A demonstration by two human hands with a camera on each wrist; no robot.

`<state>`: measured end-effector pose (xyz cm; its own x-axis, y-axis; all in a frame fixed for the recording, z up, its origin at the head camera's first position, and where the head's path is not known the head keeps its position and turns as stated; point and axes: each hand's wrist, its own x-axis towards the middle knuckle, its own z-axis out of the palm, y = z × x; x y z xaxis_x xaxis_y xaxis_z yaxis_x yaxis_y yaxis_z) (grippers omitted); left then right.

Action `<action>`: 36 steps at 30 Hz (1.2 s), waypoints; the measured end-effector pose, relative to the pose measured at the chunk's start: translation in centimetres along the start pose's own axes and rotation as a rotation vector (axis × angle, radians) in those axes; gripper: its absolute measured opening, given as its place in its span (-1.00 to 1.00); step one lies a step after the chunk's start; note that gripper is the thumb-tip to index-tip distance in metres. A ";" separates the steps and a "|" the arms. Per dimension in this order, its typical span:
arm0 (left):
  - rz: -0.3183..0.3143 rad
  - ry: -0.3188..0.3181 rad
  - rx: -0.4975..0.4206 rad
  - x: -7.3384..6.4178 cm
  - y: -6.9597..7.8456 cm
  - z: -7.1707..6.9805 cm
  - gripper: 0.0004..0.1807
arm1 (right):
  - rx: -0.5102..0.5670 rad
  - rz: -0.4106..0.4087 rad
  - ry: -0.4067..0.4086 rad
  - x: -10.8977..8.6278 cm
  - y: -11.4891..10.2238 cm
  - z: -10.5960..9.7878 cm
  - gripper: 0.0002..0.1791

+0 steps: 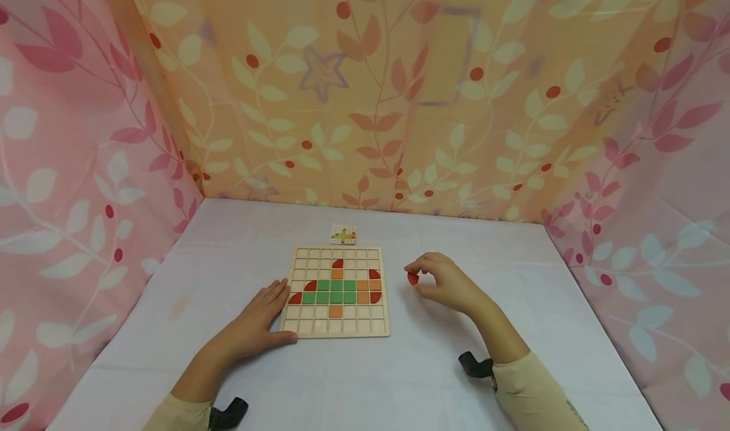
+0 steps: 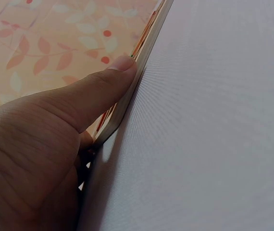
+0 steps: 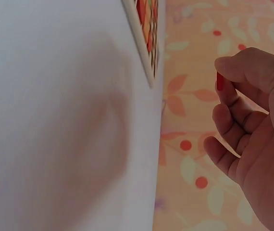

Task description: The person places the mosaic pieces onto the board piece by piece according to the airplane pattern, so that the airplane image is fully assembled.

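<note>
A wooden grid board (image 1: 365, 326) lies on the white table, with green squares (image 1: 336, 291), orange squares (image 1: 363, 291) and several red quarter-round tiles (image 1: 338, 263) set in its cells. My left hand (image 1: 259, 314) rests at the board's left edge, fingers straight along the side and thumb at the near left corner; the left wrist view shows the thumb (image 2: 113, 77) against the rim. To the right of the board, my right hand (image 1: 447, 283) pinches a red tile (image 1: 413, 279) between thumb and fingertip. Edge-on in the right wrist view, that red tile (image 3: 219, 81) is held above the table.
Behind the board lies a small picture card (image 1: 343, 234) with a coloured pattern on a grid. The white tabletop (image 1: 228, 241) ends at patterned cloth walls (image 1: 365, 101) at the back and both sides. Black wrist mounts (image 1: 476, 364) sit on both forearms.
</note>
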<state>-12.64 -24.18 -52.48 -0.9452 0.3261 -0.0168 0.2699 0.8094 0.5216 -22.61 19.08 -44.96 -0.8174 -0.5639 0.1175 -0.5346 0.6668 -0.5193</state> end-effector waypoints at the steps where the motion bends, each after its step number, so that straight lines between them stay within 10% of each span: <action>1: -0.001 0.000 -0.002 0.0 0.0 0.0 0.28 | 0.005 -0.009 -0.001 0.2 -0.4 0.1 -0.63; 36: 0.006 -0.009 0.000 0.1 -0.1 0.0 0.28 | 0.013 -0.284 -0.135 4.1 -9.0 6.6 -0.65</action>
<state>-12.76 -24.22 -52.50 -0.9418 0.3355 -0.0215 0.2757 0.8072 0.5219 -19.77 7.55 -45.44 -0.5998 -0.7867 0.1461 -0.7336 0.4678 -0.4930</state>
